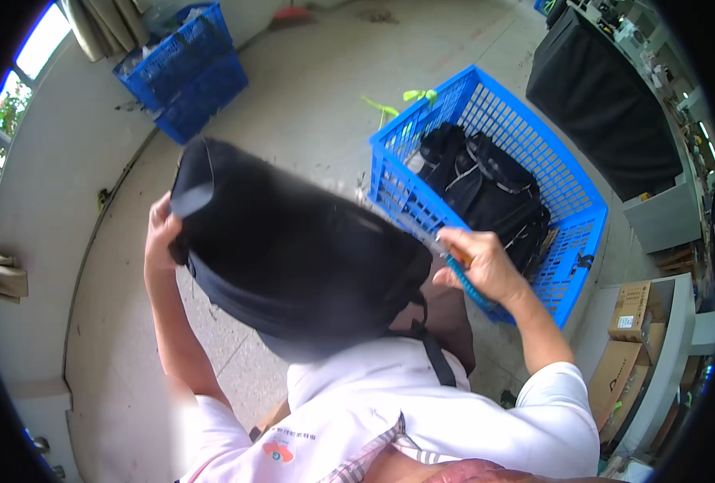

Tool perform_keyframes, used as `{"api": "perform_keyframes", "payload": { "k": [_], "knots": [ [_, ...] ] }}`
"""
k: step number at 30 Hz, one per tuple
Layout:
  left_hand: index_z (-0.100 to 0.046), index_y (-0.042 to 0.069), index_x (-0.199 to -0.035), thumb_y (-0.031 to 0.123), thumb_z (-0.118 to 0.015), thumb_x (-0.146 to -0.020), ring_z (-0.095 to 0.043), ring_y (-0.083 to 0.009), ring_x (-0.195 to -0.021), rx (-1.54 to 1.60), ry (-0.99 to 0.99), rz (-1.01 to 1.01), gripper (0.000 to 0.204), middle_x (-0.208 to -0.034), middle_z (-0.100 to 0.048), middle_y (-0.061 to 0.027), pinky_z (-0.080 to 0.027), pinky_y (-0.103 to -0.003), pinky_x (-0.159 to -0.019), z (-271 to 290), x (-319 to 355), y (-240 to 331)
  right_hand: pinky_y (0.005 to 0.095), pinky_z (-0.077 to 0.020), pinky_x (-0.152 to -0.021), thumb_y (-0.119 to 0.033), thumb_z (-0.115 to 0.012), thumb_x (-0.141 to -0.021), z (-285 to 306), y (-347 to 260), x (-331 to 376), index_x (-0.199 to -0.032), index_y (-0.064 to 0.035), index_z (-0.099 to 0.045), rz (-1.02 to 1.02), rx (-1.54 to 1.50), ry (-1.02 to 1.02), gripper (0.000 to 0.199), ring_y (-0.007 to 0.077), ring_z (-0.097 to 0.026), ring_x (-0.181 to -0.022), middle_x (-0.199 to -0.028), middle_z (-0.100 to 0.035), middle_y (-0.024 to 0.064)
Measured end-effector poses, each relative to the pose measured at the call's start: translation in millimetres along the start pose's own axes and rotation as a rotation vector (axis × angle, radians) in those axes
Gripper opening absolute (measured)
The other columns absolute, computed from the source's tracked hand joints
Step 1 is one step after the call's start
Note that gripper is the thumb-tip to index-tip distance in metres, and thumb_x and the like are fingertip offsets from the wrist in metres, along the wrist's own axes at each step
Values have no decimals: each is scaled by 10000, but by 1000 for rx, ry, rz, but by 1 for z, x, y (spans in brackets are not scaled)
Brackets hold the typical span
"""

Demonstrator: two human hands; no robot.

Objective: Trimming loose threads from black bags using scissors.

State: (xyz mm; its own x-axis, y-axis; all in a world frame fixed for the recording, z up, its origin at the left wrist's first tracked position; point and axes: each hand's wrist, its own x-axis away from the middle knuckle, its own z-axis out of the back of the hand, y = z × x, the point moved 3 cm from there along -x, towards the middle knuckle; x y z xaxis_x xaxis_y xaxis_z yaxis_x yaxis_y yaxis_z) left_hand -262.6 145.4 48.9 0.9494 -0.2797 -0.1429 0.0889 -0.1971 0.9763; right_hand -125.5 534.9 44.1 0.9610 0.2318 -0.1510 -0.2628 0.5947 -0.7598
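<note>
A large black backpack (293, 249) lies tilted across my lap, with a strap hanging down by my right thigh. My left hand (162, 233) is closed on the edge at the backpack's left end, the fingers partly hidden behind the fabric. In my right hand (486, 266) is what looks like a pair of scissors (459, 262), with a thin grey blade, an orange part and a teal-wrapped handle. Its blade points toward the backpack's right end; whether it touches the fabric I cannot tell.
To the right stands a blue plastic basket (570, 173) holding black bags (494, 185), with green strips tied at its far left corner. Stacked blue crates (200, 88) are by the left wall. Cardboard boxes (631, 310) and a black-draped bench (599, 105) line the right side.
</note>
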Motion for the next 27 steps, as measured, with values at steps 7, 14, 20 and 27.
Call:
{"api": "perform_keyframes", "payload": {
  "k": [7, 14, 20, 27],
  "knots": [
    [-602, 8, -927, 134, -696, -709, -603, -124, -711, 79, 82, -4, 269, -818, -630, -43, -482, -226, -673, -2, -5, -7, 335, -466, -649, -430, -761, -580, 11, -4, -20, -963, -81, -550, 33, 221, -42, 559, 193, -548, -693, -778, -534, 62],
    [-609, 19, -945, 136, -707, -704, -613, -141, -719, 176, 158, -43, 286, -836, -637, -50, -497, -241, -692, 2, 2, -16, 303, -478, -617, -633, -640, -567, 2, -6, -39, -1007, -51, -553, 97, 300, -102, 735, 192, -544, -677, -754, -511, 69],
    [-573, 1, -1005, 200, -702, -718, -619, -169, -778, 173, 92, -63, 372, -891, -629, -77, -502, -261, -730, 7, 9, -19, 315, -475, -592, -502, -698, -630, -10, -13, -56, -905, -18, -566, 161, 252, -160, 572, 208, -554, -611, -746, -569, 98],
    [-610, 20, -937, 161, -714, -697, -618, -139, -698, 213, 208, -68, 297, -820, -637, -50, -502, -232, -663, 15, 16, -25, 256, -402, -475, -447, -714, -637, -24, -6, -59, -966, -2, -551, 314, 198, -85, 578, 146, -464, -500, -647, -516, 73]
  ]
}}
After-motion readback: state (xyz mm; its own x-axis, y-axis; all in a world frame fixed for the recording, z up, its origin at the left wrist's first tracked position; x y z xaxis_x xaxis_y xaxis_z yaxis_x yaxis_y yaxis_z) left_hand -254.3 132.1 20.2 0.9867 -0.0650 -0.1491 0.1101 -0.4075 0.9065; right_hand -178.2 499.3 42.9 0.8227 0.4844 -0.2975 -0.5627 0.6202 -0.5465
